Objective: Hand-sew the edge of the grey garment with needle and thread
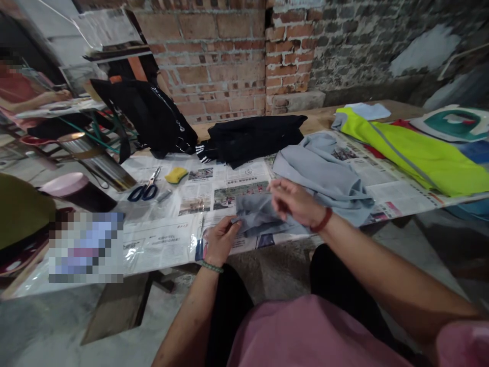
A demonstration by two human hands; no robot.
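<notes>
Grey cloth (324, 171) lies bunched on the newspaper-covered table, with a flatter part (254, 209) spread toward the left. My left hand (221, 240), with a green beaded bracelet at the wrist, pinches the left edge of that flatter part between thumb and fingers. Just above the cloth is my right hand (300, 203), a red band on its wrist. Its thumb and index finger come together, the other fingers curled; anything held there is too small to make out. Dark-handled scissors (145, 189) and a yellow sponge (176, 175) lie left of the cloth.
Behind the cloth are folded black fabric (255, 136) and a black bag (148, 114). A neon-yellow garment (412, 153) and an iron (454, 122) sit on the right. At left stand a steel tumbler (97, 163) and a pink-lidded cup (82, 191). Another person (23, 94) sits far left.
</notes>
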